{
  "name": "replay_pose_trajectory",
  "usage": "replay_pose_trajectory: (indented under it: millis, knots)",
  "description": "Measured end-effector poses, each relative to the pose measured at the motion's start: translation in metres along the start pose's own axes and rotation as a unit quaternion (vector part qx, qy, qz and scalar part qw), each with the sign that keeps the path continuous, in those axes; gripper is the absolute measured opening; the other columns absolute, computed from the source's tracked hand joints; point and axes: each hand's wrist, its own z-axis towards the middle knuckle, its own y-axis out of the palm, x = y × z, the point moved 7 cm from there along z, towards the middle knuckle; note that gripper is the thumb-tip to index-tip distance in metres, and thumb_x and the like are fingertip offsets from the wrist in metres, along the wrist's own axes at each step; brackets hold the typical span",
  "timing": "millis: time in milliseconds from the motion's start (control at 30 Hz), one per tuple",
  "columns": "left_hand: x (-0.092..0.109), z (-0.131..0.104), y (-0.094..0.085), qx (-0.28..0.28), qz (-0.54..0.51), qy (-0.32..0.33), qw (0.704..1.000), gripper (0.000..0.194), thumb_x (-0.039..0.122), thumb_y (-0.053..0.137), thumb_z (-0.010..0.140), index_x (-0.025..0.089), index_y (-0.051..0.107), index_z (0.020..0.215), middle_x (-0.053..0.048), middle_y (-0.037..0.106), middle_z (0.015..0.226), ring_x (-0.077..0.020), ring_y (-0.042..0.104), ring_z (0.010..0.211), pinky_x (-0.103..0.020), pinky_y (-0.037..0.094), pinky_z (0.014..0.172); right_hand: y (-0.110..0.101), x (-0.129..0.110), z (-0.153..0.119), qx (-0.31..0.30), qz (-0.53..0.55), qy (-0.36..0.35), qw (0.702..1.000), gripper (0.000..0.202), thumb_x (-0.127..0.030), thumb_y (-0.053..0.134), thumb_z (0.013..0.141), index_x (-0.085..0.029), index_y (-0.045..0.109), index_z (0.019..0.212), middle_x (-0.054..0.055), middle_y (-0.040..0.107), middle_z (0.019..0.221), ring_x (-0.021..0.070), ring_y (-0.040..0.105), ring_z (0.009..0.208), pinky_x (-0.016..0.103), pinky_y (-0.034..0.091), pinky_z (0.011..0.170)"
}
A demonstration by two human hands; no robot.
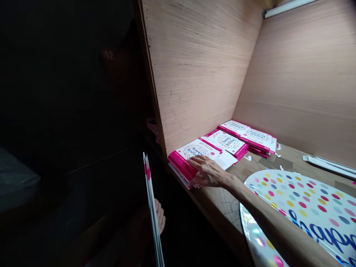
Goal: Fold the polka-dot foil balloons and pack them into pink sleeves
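My right hand point(208, 171) reaches across from the right and rests on the front end of a stack of pink and white printed cards point(194, 150), its fingers bent over the edge. Lower down in the dark, my left hand point(159, 216) is wrapped round several thin white sheets with pink marks point(152, 207), held upright and seen edge-on. Behind the nearest stack lie a second stack point(228, 142) and further ones point(258, 139) along the wooden wall. A large rounded foil piece with coloured dots and blue lettering point(308, 196) lies under my right forearm.
Wooden panels point(200, 74) rise at the left and back of the worktop point(222, 202). White strips point(330, 165) lie at the right rear, with small white scraps point(247, 158) near the stacks. A light tube point(289, 7) is above. The left side is dark.
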Motion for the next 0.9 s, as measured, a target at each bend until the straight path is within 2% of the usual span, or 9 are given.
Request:
replay_pose_trajectory:
  millis: [100, 200, 333, 467, 567, 733, 900]
  knots:
    - [-0.001, -0.001, 0.0, 0.02, 0.004, 0.0, 1.0, 0.029, 0.043, 0.066, 0.071, 0.017, 0.055, 0.064, -0.002, 0.058, 0.051, -0.0222, 0.06, 0.041, -0.035, 0.05, 0.037, 0.003, -0.005, 0.005, -0.021, -0.026, 0.031, 0.999, 0.053, -0.054, 0.055, 0.077, -0.013, 0.051, 0.11, 0.013, 0.056, 0.101, 0.0247, 0.051, 0.093, 0.039, 0.04, 0.084]
    - [-0.003, -0.002, -0.004, 0.043, 0.015, -0.009, 0.999, 0.032, 0.045, 0.067, 0.068, 0.017, 0.053, 0.062, -0.001, 0.058, 0.051, -0.022, 0.059, 0.04, -0.035, 0.05, 0.035, 0.002, -0.008, 0.009, -0.05, -0.033, 0.033, 0.998, 0.044, -0.05, 0.054, 0.08, -0.015, 0.052, 0.105, 0.011, 0.057, 0.097, 0.0227, 0.052, 0.09, 0.035, 0.041, 0.082]
    - [-0.007, 0.0, -0.006, 0.067, 0.034, -0.027, 0.997, 0.04, 0.05, 0.069, 0.063, 0.017, 0.047, 0.055, 0.0, 0.051, 0.042, -0.0201, 0.053, 0.032, -0.033, 0.046, 0.031, 0.0, -0.014, 0.012, -0.082, -0.062, -0.007, 0.995, 0.03, -0.036, 0.051, 0.083, -0.015, 0.053, 0.105, 0.01, 0.057, 0.095, 0.0209, 0.054, 0.088, 0.033, 0.042, 0.078]
    - [-0.008, 0.001, -0.002, 0.109, 0.055, -0.026, 0.992, 0.045, 0.056, 0.07, 0.056, 0.018, 0.047, 0.052, 0.0, 0.051, 0.04, -0.0188, 0.051, 0.03, -0.032, 0.045, 0.03, 0.001, -0.022, 0.013, -0.098, -0.105, -0.064, 0.988, 0.03, -0.032, 0.041, 0.088, -0.013, 0.052, 0.108, 0.012, 0.055, 0.092, 0.0211, 0.054, 0.084, 0.034, 0.043, 0.072]
    - [-0.008, -0.003, 0.002, 0.161, 0.073, -0.016, 0.984, 0.045, 0.062, 0.067, 0.056, 0.019, 0.051, 0.055, 0.001, 0.052, 0.042, -0.0175, 0.051, 0.031, -0.031, 0.045, 0.031, -0.002, -0.023, 0.013, -0.074, -0.137, -0.107, 0.982, 0.035, -0.028, 0.036, 0.09, -0.013, 0.045, 0.12, 0.011, 0.055, 0.09, 0.0207, 0.054, 0.08, 0.033, 0.044, 0.068]
    - [-0.009, -0.013, 0.004, 0.265, 0.103, -0.01, 0.959, 0.047, 0.067, 0.063, 0.055, 0.021, 0.058, 0.058, 0.0, 0.054, 0.042, -0.0159, 0.048, 0.029, -0.027, 0.04, 0.029, -0.017, -0.012, 0.019, 0.018, -0.183, -0.149, 0.972, 0.044, -0.011, 0.026, 0.091, -0.01, 0.026, 0.135, 0.011, 0.054, 0.092, 0.0194, 0.051, 0.078, 0.033, 0.044, 0.067]
    - [-0.001, -0.027, -0.006, 0.395, 0.17, -0.03, 0.902, 0.051, 0.07, 0.062, 0.048, 0.02, 0.057, 0.049, -0.001, 0.047, 0.031, -0.0162, 0.043, 0.026, -0.027, 0.037, 0.028, -0.025, -0.006, 0.027, 0.033, -0.228, -0.177, 0.957, 0.055, -0.004, 0.025, 0.088, -0.014, 0.011, 0.14, 0.008, 0.053, 0.088, 0.0173, 0.05, 0.072, 0.03, 0.043, 0.062]
